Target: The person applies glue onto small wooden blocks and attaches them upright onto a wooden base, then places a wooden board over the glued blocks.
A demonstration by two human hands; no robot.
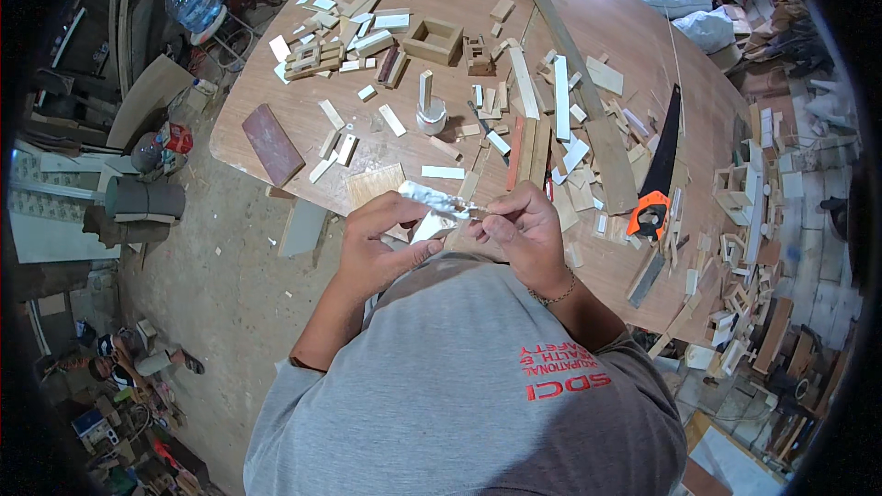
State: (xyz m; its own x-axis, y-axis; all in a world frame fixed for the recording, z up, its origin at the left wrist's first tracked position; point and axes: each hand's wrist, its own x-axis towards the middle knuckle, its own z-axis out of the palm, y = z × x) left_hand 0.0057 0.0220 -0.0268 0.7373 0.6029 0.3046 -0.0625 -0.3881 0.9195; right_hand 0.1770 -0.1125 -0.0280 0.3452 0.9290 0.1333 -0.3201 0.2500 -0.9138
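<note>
Near the table's front edge, close to my body, my left hand grips a pale wooden piece whose top looks coated with lumpy white paste. Opposite it, my right hand is closed in a pinch on a thin stick. The stick's end meets the white piece, and its exact shape is too small to make out. Beyond both hands stands a small jar of white stuff, with an upright wooden block at it.
Wood offcuts and a small open wooden box cover the table's far side. A long plank runs toward the right, near a handsaw with an orange handle. A reddish board lies at left. Someone is at lower left.
</note>
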